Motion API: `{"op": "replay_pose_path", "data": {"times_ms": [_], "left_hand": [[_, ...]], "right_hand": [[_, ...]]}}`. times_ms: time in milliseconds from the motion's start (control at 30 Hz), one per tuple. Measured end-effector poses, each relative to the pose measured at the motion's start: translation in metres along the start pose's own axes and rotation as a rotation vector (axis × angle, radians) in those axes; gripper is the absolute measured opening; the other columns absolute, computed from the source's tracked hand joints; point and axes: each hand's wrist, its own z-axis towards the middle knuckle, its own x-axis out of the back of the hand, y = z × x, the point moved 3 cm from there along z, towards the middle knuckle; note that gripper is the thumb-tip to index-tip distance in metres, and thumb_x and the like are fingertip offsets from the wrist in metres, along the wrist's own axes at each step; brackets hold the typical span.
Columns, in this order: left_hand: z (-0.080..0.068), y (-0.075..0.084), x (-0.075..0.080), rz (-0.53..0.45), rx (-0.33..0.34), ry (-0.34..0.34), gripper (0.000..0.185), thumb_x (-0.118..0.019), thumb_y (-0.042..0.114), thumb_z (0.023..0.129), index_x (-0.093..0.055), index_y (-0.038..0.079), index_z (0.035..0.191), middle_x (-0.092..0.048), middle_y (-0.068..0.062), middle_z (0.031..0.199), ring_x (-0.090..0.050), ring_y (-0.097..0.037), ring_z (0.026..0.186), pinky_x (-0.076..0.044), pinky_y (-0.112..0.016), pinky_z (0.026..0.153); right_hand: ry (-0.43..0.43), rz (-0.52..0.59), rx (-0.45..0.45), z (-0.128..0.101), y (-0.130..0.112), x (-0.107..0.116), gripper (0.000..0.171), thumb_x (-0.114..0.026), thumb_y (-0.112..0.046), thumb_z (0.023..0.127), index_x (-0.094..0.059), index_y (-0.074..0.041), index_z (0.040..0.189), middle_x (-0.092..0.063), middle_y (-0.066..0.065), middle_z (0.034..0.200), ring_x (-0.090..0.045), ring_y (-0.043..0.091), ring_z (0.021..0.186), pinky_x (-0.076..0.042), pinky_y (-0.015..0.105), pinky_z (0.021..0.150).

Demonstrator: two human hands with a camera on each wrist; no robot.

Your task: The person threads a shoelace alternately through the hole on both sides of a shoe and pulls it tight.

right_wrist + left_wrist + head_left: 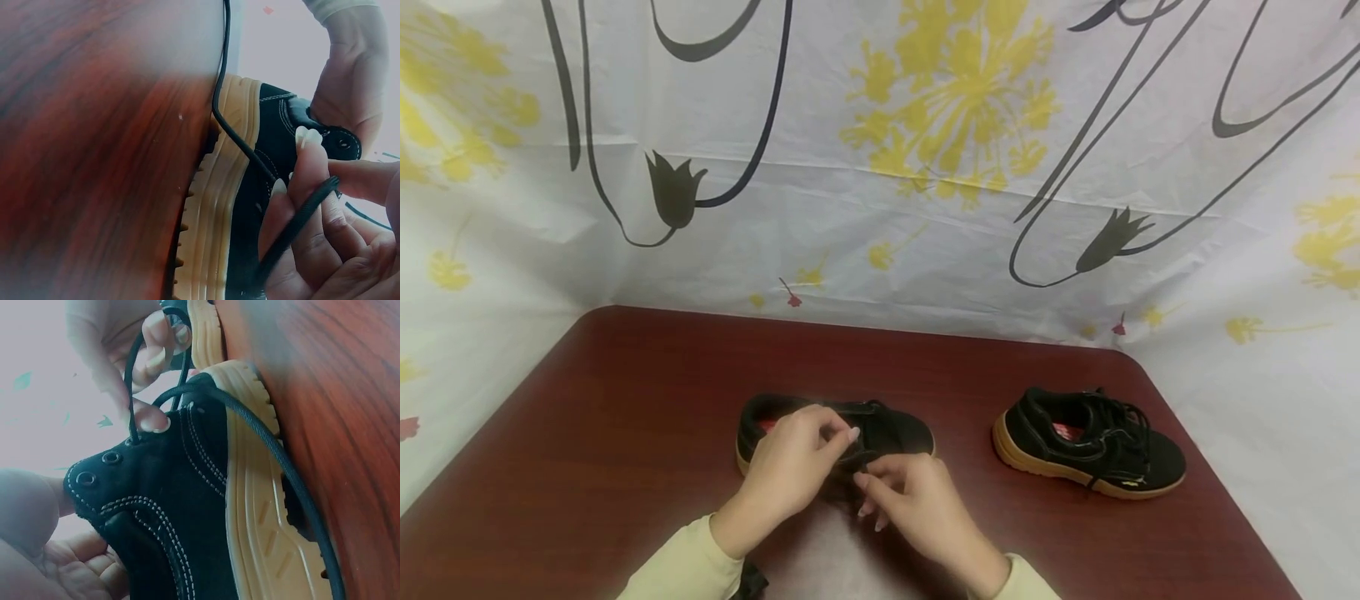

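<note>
Head view: both hands working the lace of the near shoe

Head view shows two black shoes with tan soles on the dark red surface [587, 400]. The near shoe [887, 429] lies at centre front, directly behind both hands; the second shoe [1090, 446] stands well apart to the right, laced and untouched.

The left hand [790, 471] grips the eyelet flap of the near shoe, judged to steady it and present the eyelets. The right hand [917, 504] pinches the black lace [300, 215] between thumb and fingers [309, 162], close to the eyelets, which suits feeding the cord through. Wrist views show the shoe tipped so its sole sits against the surface, exposing the eyelet row.

Count: two shoes, two hands, one lace in hand. On the near flap three eyelets are visible, the lace passing through one of them [132, 441]. Neither hand is released.
</note>
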Motion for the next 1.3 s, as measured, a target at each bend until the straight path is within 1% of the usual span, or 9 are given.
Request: {"op": "replay_pose_path", "data": {"times_ms": [200,300,500,633,867,967,1067,1167,1300], "left_hand": [[0.002,-0.001,0.007,-0.021,0.019,0.013,0.013,-0.068,0.032,0.097,-0.071,0.022,0.09,-0.061,0.007,0.079,-0.053,-0.009,0.063,-0.042,-0.027,0.054],[0.003,-0.002,0.012,-0.047,0.034,0.025,0.014,-0.067,0.031,0.099,-0.071,0.02,0.091,-0.06,0.005,0.077,-0.052,-0.011,0.06,-0.041,-0.027,0.053],[0.006,-0.004,0.029,-0.114,0.039,0.048,0.017,-0.063,0.03,0.101,-0.069,0.015,0.095,-0.065,0.0,0.08,-0.059,-0.012,0.064,-0.046,-0.029,0.056],[0.009,-0.009,0.045,-0.154,0.049,0.064,0.02,-0.06,0.031,0.103,-0.068,0.013,0.102,-0.064,-0.006,0.079,-0.059,-0.016,0.062,-0.048,-0.03,0.059],[0.011,-0.016,0.076,-0.171,0.028,0.139,0.029,-0.055,0.034,0.105,-0.068,0.008,0.107,-0.074,-0.005,0.088,-0.069,-0.017,0.083,-0.054,-0.033,0.076],[0.012,-0.019,0.085,-0.213,0.027,0.159,0.032,-0.054,0.034,0.105,-0.066,0.005,0.109,-0.077,-0.009,0.092,-0.072,-0.018,0.087,-0.058,-0.033,0.081],[0.012,-0.022,0.094,-0.268,0.011,0.186,0.035,-0.051,0.034,0.107,-0.062,0.001,0.113,-0.078,-0.015,0.099,-0.075,-0.014,0.086,-0.059,-0.025,0.081],[0.011,-0.026,0.102,-0.335,-0.006,0.215,0.038,-0.047,0.035,0.108,-0.057,-0.001,0.115,-0.077,-0.018,0.106,-0.076,-0.006,0.085,-0.058,-0.018,0.078],[0.011,-0.03,0.113,-0.405,-0.028,0.268,0.036,-0.046,0.034,0.108,-0.054,-0.001,0.114,-0.079,-0.008,0.099,-0.075,-0.003,0.082,-0.059,-0.02,0.075]], "right_hand": [[-0.001,-0.008,0.004,0.0,-0.001,0.001,0.023,-0.068,-0.029,0.098,-0.076,-0.007,0.095,-0.073,-0.002,0.066,-0.065,0.016,0.05,-0.054,0.024,0.05],[0.006,-0.036,0.011,0.0,-0.001,0.003,0.023,-0.069,-0.03,0.097,-0.077,-0.008,0.098,-0.074,-0.003,0.068,-0.065,0.01,0.051,-0.054,0.024,0.051],[0.067,-0.229,0.065,-0.002,-0.007,0.013,0.021,-0.075,-0.029,0.093,-0.076,-0.012,0.104,-0.074,-0.01,0.074,-0.064,-0.004,0.064,-0.052,0.019,0.06],[0.136,-0.356,0.149,-0.004,-0.011,0.02,0.017,-0.081,-0.02,0.086,-0.077,-0.019,0.103,-0.07,-0.014,0.079,-0.061,-0.004,0.073,-0.053,0.02,0.068],[0.199,-0.289,0.245,-0.003,-0.01,0.031,0.025,-0.084,-0.014,0.083,-0.076,-0.022,0.105,-0.07,-0.013,0.101,-0.065,0.004,0.089,-0.057,0.024,0.066],[0.269,-0.249,0.173,0.0,-0.004,0.037,0.024,-0.08,-0.013,0.087,-0.075,-0.021,0.109,-0.072,-0.01,0.105,-0.066,0.004,0.087,-0.057,0.025,0.067],[0.298,-0.216,0.016,0.004,0.004,0.042,0.026,-0.074,-0.016,0.093,-0.071,-0.018,0.119,-0.071,-0.008,0.102,-0.065,0.004,0.084,-0.056,0.025,0.07],[0.235,-0.163,-0.107,0.007,0.013,0.042,0.028,-0.068,-0.021,0.097,-0.067,-0.018,0.126,-0.071,-0.006,0.098,-0.067,0.009,0.084,-0.054,0.025,0.069],[0.128,-0.067,-0.114,0.01,0.018,0.038,0.025,-0.066,-0.023,0.099,-0.068,-0.018,0.124,-0.073,-0.002,0.096,-0.069,0.019,0.079,-0.052,0.024,0.062]]}}
